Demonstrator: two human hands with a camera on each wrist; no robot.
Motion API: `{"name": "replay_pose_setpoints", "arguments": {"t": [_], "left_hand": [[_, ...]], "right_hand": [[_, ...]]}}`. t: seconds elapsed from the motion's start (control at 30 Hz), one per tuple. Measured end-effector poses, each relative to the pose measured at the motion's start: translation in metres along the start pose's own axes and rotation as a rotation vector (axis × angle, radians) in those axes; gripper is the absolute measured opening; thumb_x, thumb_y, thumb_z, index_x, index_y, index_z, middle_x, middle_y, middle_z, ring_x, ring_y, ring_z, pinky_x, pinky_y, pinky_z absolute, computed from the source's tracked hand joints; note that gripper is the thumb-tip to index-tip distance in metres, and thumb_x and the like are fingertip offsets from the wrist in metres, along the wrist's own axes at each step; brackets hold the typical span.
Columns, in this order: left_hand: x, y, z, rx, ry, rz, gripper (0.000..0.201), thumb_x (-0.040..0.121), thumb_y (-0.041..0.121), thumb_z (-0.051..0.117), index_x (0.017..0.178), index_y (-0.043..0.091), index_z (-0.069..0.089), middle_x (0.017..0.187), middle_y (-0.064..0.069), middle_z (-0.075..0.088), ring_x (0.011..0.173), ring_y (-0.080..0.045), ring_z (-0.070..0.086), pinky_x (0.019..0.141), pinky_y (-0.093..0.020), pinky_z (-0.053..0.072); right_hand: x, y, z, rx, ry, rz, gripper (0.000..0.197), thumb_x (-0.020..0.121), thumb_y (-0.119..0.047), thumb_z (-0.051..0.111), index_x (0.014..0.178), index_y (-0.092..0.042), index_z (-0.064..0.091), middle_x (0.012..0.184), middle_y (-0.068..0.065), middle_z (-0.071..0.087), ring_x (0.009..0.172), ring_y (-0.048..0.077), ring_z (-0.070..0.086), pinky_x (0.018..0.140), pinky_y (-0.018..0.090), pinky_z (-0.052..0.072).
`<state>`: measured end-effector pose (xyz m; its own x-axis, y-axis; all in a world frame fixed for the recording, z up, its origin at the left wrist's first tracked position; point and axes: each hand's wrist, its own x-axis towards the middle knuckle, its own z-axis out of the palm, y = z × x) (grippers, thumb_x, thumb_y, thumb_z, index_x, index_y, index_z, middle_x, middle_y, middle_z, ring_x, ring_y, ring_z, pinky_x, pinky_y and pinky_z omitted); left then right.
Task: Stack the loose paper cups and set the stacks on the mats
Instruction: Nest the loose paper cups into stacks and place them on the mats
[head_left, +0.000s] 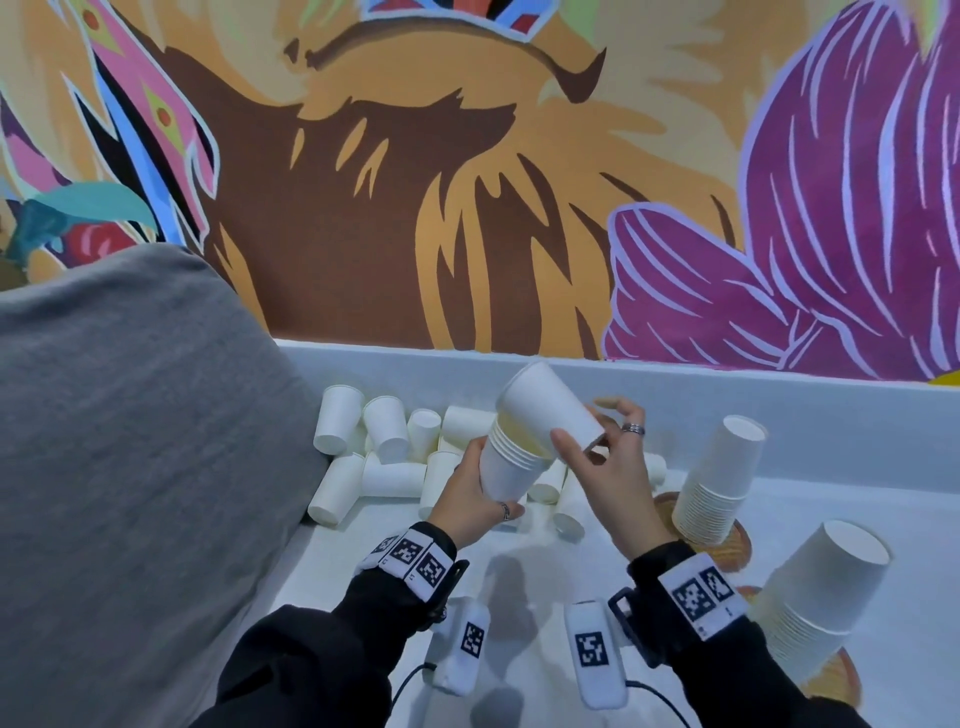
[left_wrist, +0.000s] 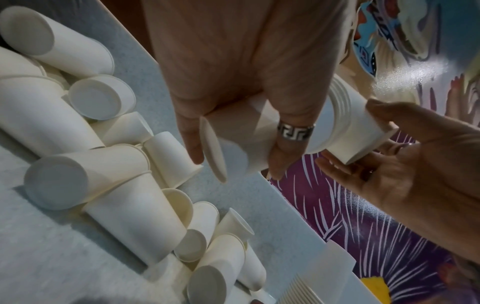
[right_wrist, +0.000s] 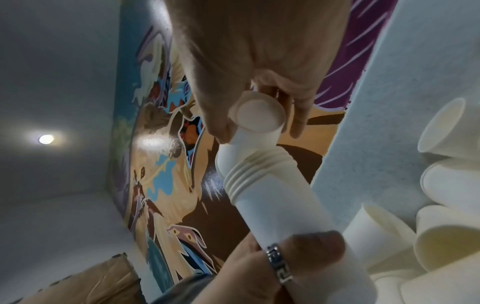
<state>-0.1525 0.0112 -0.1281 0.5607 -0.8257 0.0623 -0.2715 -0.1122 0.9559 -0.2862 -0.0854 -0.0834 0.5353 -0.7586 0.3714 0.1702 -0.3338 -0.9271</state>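
My left hand (head_left: 483, 488) grips a short stack of white paper cups (head_left: 506, 473) near its base, with the mouth pointing up and away. My right hand (head_left: 592, 423) pinches a single cup (head_left: 545, 405) by its base end and holds it tilted against the stack's rims. The left wrist view shows the stack (left_wrist: 319, 131) and this cup (left_wrist: 369, 142) end to end. In the right wrist view the cup's base (right_wrist: 255, 115) faces the camera above the ridged rims (right_wrist: 259, 170). Several loose cups (head_left: 389, 457) lie jumbled on the pale surface behind my hands.
Two tall finished stacks (head_left: 717, 478) (head_left: 821, 592) stand on round woven mats (head_left: 735, 545) (head_left: 836, 675) at the right. A grey cushion (head_left: 130, 441) fills the left side. A low white ledge (head_left: 675, 384) and a painted wall close off the back.
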Motion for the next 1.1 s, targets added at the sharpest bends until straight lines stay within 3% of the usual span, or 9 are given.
{"name": "replay_pose_setpoints", "arguments": {"t": [0.1, 0.23, 0.33, 0.43, 0.57, 0.73, 0.8, 1.0, 1.1], "left_hand": [[-0.001, -0.001, -0.006, 0.042, 0.010, 0.004, 0.075, 0.067, 0.003, 0.077, 0.128, 0.023, 0.037, 0.116, -0.002, 0.054, 0.106, -0.021, 0.055, 0.088, -0.047, 0.052], [-0.002, -0.005, -0.007, 0.087, 0.010, 0.012, 0.077, 0.066, 0.002, 0.077, 0.128, 0.024, 0.036, 0.118, -0.003, 0.054, 0.109, -0.022, 0.054, 0.089, -0.046, 0.052], [-0.002, -0.004, -0.004, 0.077, 0.000, 0.010, 0.079, 0.066, 0.003, 0.077, 0.130, 0.023, 0.035, 0.116, -0.003, 0.053, 0.106, -0.021, 0.054, 0.087, -0.046, 0.053], [-0.002, 0.000, 0.000, 0.063, -0.019, 0.017, 0.078, 0.067, 0.003, 0.077, 0.130, 0.023, 0.036, 0.116, -0.003, 0.053, 0.106, -0.021, 0.054, 0.086, -0.044, 0.054], [-0.002, 0.006, 0.003, 0.027, -0.048, 0.029, 0.078, 0.068, 0.002, 0.077, 0.131, 0.023, 0.035, 0.120, -0.002, 0.053, 0.108, -0.020, 0.054, 0.083, -0.037, 0.055], [-0.003, 0.014, 0.008, 0.025, -0.077, 0.063, 0.076, 0.070, 0.001, 0.076, 0.125, 0.031, 0.033, 0.117, -0.002, 0.053, 0.106, -0.019, 0.055, 0.078, -0.029, 0.054], [-0.005, 0.016, 0.011, 0.009, -0.086, 0.066, 0.077, 0.070, 0.001, 0.076, 0.123, 0.035, 0.032, 0.115, -0.001, 0.054, 0.104, -0.019, 0.056, 0.078, -0.035, 0.057], [-0.009, 0.025, 0.023, -0.022, -0.101, 0.081, 0.074, 0.070, 0.002, 0.075, 0.126, 0.030, 0.035, 0.114, -0.004, 0.054, 0.105, -0.023, 0.055, 0.080, -0.047, 0.056], [-0.013, 0.028, 0.027, -0.030, -0.114, 0.088, 0.073, 0.069, 0.001, 0.074, 0.124, 0.031, 0.036, 0.113, -0.004, 0.054, 0.103, -0.023, 0.056, 0.076, -0.043, 0.057]], "right_hand": [[0.004, -0.009, -0.007, -0.265, -0.120, 0.022, 0.055, 0.082, -0.020, 0.071, 0.126, -0.015, 0.037, 0.103, -0.013, 0.054, 0.077, 0.011, 0.060, 0.060, 0.008, 0.044], [0.008, -0.024, -0.012, -0.497, -0.262, 0.058, 0.065, 0.081, -0.019, 0.070, 0.129, -0.015, 0.027, 0.091, -0.009, 0.052, 0.072, 0.010, 0.059, 0.054, 0.011, 0.042], [0.010, -0.030, -0.007, -0.397, -0.187, 0.041, 0.077, 0.073, -0.019, 0.072, 0.123, -0.026, 0.014, 0.094, 0.001, 0.056, 0.083, 0.017, 0.061, 0.061, 0.018, 0.045], [0.012, -0.025, 0.000, -0.125, -0.082, -0.015, 0.093, 0.057, -0.036, 0.074, 0.125, -0.027, 0.012, 0.115, 0.001, 0.049, 0.103, 0.013, 0.057, 0.076, 0.022, 0.051], [0.009, -0.015, 0.005, 0.000, -0.011, -0.086, 0.099, 0.067, -0.015, 0.076, 0.136, -0.035, 0.008, 0.129, -0.005, 0.043, 0.115, 0.009, 0.051, 0.092, 0.023, 0.049], [0.001, -0.011, 0.006, -0.016, 0.014, -0.045, 0.097, 0.072, -0.011, 0.078, 0.132, -0.045, 0.009, 0.111, 0.005, 0.049, 0.106, 0.019, 0.055, 0.081, 0.021, 0.046], [-0.004, -0.013, 0.005, -0.026, 0.016, -0.032, 0.099, 0.075, -0.010, 0.076, 0.135, -0.043, 0.005, 0.100, 0.004, 0.048, 0.100, 0.018, 0.056, 0.080, 0.021, 0.044], [-0.011, -0.018, -0.005, 0.028, 0.003, -0.057, 0.098, 0.079, -0.009, 0.074, 0.137, -0.049, 0.006, 0.112, 0.008, 0.052, 0.107, 0.016, 0.056, 0.083, 0.016, 0.045], [-0.017, -0.025, -0.012, -0.030, -0.031, -0.062, 0.088, 0.081, -0.013, 0.072, 0.132, -0.050, 0.011, 0.100, 0.001, 0.050, 0.096, 0.015, 0.056, 0.074, 0.006, 0.045]]}}
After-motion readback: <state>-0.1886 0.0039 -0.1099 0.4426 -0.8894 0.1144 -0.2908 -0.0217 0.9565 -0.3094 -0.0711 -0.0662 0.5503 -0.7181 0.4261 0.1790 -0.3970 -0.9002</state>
